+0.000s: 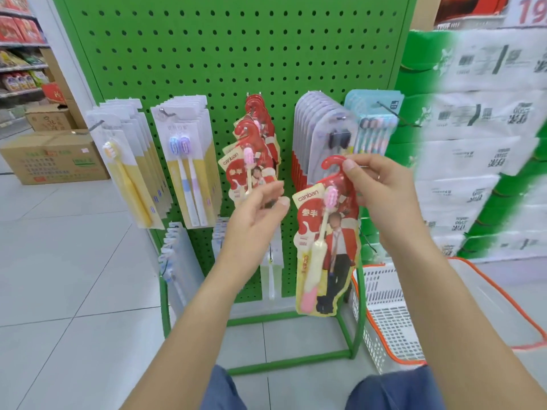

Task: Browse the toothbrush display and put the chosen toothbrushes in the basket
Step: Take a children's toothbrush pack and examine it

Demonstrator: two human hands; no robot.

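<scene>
Before green pegboard (207, 54), right hand (381, 184) pinches toothbrush pack (325, 247); left hand (254, 220) seemingly open.

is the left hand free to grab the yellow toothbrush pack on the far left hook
Probably yes. The left hand is open and holds nothing, and the yellow toothbrush pack hangs at the front of its hook with nothing in between; the right hand holds the red pack.

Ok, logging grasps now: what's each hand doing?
Left hand: open, fingers loosely curled, holding nothing.
Right hand: closed on the red toothbrush pack, pinching it near its hook.
</scene>
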